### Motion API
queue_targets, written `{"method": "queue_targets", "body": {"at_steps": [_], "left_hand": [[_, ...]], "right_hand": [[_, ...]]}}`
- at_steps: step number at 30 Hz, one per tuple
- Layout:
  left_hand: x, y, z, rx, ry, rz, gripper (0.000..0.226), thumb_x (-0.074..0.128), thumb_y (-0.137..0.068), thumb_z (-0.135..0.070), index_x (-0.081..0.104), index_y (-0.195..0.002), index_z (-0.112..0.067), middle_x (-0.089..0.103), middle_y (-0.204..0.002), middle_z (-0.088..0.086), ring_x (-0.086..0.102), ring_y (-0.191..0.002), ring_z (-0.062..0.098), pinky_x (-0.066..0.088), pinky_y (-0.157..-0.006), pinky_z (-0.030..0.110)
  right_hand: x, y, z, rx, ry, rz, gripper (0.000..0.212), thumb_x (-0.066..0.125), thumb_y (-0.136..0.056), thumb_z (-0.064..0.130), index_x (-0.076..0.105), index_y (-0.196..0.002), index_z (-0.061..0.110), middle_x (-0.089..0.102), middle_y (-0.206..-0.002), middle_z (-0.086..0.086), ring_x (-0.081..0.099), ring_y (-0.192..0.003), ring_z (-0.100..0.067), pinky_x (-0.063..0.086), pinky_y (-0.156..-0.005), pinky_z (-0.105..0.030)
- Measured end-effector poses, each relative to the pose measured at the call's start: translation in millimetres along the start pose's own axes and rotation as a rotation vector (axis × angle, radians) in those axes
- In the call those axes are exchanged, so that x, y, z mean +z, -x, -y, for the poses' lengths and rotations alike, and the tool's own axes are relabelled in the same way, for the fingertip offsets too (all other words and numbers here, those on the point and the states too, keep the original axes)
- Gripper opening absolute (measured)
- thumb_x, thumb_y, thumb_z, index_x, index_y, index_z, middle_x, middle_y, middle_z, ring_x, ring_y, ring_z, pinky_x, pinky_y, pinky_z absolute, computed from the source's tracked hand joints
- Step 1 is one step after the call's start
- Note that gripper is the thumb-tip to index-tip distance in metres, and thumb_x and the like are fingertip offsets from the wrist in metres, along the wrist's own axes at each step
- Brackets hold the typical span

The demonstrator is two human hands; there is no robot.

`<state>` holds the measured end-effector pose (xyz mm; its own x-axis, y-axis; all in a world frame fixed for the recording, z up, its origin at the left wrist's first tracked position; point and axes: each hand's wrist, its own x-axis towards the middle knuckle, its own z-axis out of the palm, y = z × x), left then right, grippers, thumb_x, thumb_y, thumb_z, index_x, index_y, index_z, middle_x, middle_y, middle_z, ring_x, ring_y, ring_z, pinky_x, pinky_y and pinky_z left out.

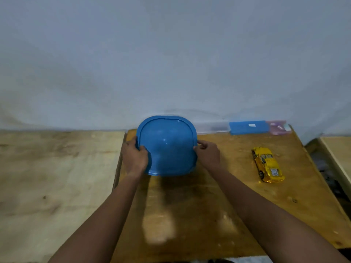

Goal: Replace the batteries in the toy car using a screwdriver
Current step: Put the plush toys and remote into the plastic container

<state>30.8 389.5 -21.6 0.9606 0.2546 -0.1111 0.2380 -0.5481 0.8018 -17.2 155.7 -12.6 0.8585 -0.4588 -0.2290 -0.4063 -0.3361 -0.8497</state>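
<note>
Both hands, left hand (pixel 135 158) and right hand (pixel 208 155), grip blue lid (pixel 168 147); box label (pixel 252 125) seemingly unreadable

Head view, single wide-angle | worn high, looking forward and down | near: both forearms entering from bottom edge | facing wooden table (pixel 209 196) and pale wall (pixel 171 54) behind | no second view.

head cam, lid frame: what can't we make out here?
- Under the blue lid: contents hidden by the lid, gripped by left hand and right hand.
- Toy car underside: faces the table; battery cover unseen.
- Cases by the wall: blurred, contents unreadable.
- Screwdriver, batteries: not visible.
</note>
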Motion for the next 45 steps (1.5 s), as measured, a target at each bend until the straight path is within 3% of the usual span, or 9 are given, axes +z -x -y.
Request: {"method": "queue_targets", "body": {"at_steps": [6, 11, 14, 18, 24, 29, 34, 41, 45], "left_hand": [[3.5, -35.4, -11.2, 0.019, -0.015, 0.075, 0.051, 0.048, -0.095, -0.018, 0.052, -0.146, -0.008, 0.053, -0.131, 0.013, 0.061, -0.111, 0.032, 0.056, -0.095, 0.044], [6.6, -50.0, -3.6, 0.009, 0.025, 0.083, 0.046, 0.047, -0.100, -0.015, 0.052, -0.145, -0.008, 0.050, -0.132, 0.012, 0.048, -0.113, 0.015, 0.042, -0.095, 0.029], [8.1, -55.4, -1.4, 0.029, 0.077, 0.060, 0.045, 0.049, -0.100, -0.019, 0.055, -0.144, -0.010, 0.059, -0.131, 0.015, 0.059, -0.116, 0.025, 0.049, -0.097, 0.033], [6.0, -57.5, -4.3, -0.068, 0.207, 0.054, 0.034, 0.054, -0.101, -0.018, 0.064, -0.133, -0.014, 0.066, -0.105, -0.001, 0.058, -0.082, 0.005, 0.043, -0.065, 0.015], [6.5, -75.7, 1.3, -0.237, 0.305, 0.140, 0.020, 0.058, -0.100, -0.034, 0.062, -0.114, -0.021, 0.058, -0.093, -0.016, 0.057, -0.090, 0.009, 0.047, -0.068, 0.025], [8.1, -87.4, 9.9, -0.361, 0.372, 0.211, 0.025, 0.061, -0.098, -0.035, 0.060, -0.077, -0.021, 0.067, -0.088, -0.001, 0.063, -0.088, 0.021, 0.052, -0.070, 0.038], [6.7, -85.2, -3.7, -0.451, 0.468, 0.242, 0.021, 0.059, -0.101, -0.024, 0.064, -0.082, -0.016, 0.068, -0.091, 0.001, 0.064, -0.086, 0.018, 0.059, -0.076, 0.037], [6.4, -81.3, -15.2, -0.515, 0.532, 0.208, 0.023, 0.058, -0.102, -0.018, 0.060, -0.080, -0.013, 0.067, -0.087, 0.003, 0.063, -0.079, 0.017, 0.052, -0.059, 0.030], [5.5, -77.9, -16.0, -0.492, 0.507, 0.202, 0.024, 0.059, -0.101, -0.021, 0.058, -0.078, -0.013, 0.066, -0.085, 0.004, 0.062, -0.080, 0.020, 0.056, -0.069, 0.036]], "right_hand": [[27.2, -25.6, 12.8, 0.062, -0.010, -0.093, 0.035, 0.059, -0.096, 0.017, 0.063, -0.131, 0.018, 0.068, -0.101, 0.001, 0.062, -0.088, -0.013, 0.050, -0.068, -0.023], [41.6, -38.3, 13.6, 0.111, -0.044, -0.163, 0.036, 0.060, -0.094, 0.018, 0.063, -0.130, 0.020, 0.067, -0.101, 0.001, 0.063, -0.093, -0.016, 0.058, -0.085, -0.037], [44.2, -42.1, 12.9, 0.154, -0.081, -0.149, 0.036, 0.059, -0.095, 0.022, 0.062, -0.130, 0.022, 0.065, -0.110, 0.002, 0.060, -0.098, -0.015, 0.056, -0.087, -0.035], [45.6, -46.2, 17.3, 0.224, -0.149, -0.117, 0.035, 0.056, -0.096, 0.027, 0.063, -0.130, 0.021, 0.064, -0.119, 0.004, 0.058, -0.105, -0.015, 0.049, -0.084, -0.029], [47.7, -56.3, 19.6, 0.314, -0.285, -0.078, 0.024, 0.059, -0.095, 0.032, 0.069, -0.112, 0.019, 0.068, -0.110, 0.004, 0.062, -0.102, -0.017, 0.056, -0.092, -0.041], [47.8, -61.7, 16.5, 0.379, -0.411, -0.070, 0.022, 0.065, -0.093, 0.028, 0.071, -0.110, 0.014, 0.070, -0.107, 0.000, 0.065, -0.098, -0.019, 0.059, -0.085, -0.040], [45.5, -63.4, 24.7, 0.496, -0.535, -0.074, 0.010, 0.068, -0.092, 0.020, 0.067, -0.092, 0.011, 0.069, -0.092, -0.002, 0.065, -0.082, -0.019, 0.052, -0.060, -0.028], [45.2, -66.8, 30.3, 0.540, -0.495, -0.078, 0.011, 0.068, -0.091, 0.021, 0.064, -0.090, 0.011, 0.067, -0.093, -0.005, 0.063, -0.081, -0.020, 0.050, -0.055, -0.029], [42.8, -63.3, 32.0, 0.561, -0.511, -0.057, 0.013, 0.067, -0.092, 0.022, 0.064, -0.093, 0.010, 0.068, -0.096, -0.006, 0.064, -0.083, -0.021, 0.051, -0.058, -0.031]]}}
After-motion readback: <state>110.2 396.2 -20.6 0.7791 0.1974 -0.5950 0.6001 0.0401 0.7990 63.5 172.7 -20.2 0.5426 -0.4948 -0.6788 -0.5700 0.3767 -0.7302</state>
